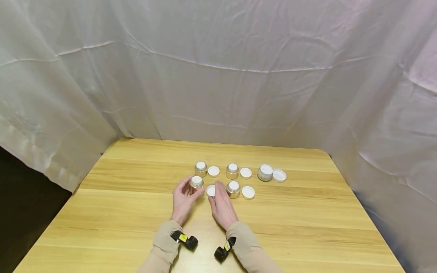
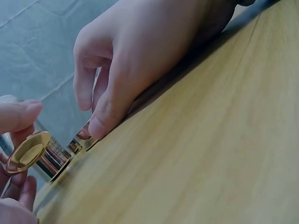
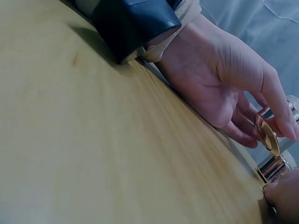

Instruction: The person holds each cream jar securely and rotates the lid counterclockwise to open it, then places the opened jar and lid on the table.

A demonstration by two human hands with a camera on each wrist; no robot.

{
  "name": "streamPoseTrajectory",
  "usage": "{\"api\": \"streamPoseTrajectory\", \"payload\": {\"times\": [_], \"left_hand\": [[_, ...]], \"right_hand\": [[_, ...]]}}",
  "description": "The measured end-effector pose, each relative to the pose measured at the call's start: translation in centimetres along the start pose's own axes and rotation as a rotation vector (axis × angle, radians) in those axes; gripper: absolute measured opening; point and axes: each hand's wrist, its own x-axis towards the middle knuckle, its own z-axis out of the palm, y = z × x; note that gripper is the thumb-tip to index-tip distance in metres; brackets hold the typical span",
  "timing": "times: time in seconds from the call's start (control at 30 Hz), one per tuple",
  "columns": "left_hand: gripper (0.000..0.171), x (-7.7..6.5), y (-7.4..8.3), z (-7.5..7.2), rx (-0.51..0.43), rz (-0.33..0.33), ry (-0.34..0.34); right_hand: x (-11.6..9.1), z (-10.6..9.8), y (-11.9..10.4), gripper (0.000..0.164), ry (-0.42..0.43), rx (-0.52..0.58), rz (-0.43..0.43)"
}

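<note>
In the head view my left hand [image 1: 184, 201] grips a small glass jar [image 1: 196, 186] with a white top disc, fingers and thumb on its sides. The right wrist view shows its gold base [image 3: 268, 136] tilted and raised off the table. To its right, my right hand [image 1: 223, 206] pinches a round white-faced lid [image 1: 210, 190], its fingers covering part of it. In the left wrist view the right thumb [image 2: 105, 116] reaches down to the lid's gold edge at the tabletop. Close by on the right stands another gold-based jar [image 1: 233, 189].
Beyond the hands, a back row holds a jar [image 1: 200, 169], a lid [image 1: 213, 171], a middle jar [image 1: 232, 171] and a larger clear jar [image 1: 265, 172], among other lids. Another lid [image 1: 248, 192] lies at right. Grey curtains [image 1: 218, 94] surround the wooden table [image 1: 307, 227].
</note>
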Motion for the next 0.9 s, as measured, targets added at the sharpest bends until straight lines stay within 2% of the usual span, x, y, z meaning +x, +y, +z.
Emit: {"api": "streamPoseTrajectory", "payload": {"times": [0.13,0.43,0.9], "left_hand": [[0.065,-0.1,0.1,0.0,0.03,0.021,0.025],[0.066,0.0,-0.1,0.2,0.049,0.044,0.022],[0.063,-0.1,0.0,0.2,0.089,0.081,0.034]], "right_hand": [[0.3,0.2,-0.1,0.057,0.01,-0.026,-0.004],[0.6,0.6,-0.1,0.056,0.035,-0.047,-0.01],[-1.0,-0.2,0.2,0.066,-0.028,-0.05,-0.068]]}}
